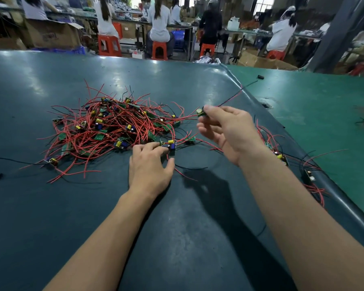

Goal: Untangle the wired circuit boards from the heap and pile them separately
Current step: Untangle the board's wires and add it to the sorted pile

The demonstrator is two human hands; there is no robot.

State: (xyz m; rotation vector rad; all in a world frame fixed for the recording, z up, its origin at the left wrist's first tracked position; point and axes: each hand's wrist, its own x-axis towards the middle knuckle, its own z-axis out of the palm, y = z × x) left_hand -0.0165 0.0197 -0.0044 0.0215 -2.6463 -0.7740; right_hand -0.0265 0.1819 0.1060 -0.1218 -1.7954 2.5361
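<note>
Pinching a circuit board [201, 113], right hand [225, 131] trails its wires [235, 95] up-right.

Bright overhead light, table [51, 80] glare, wide-angle edge bending.
</note>
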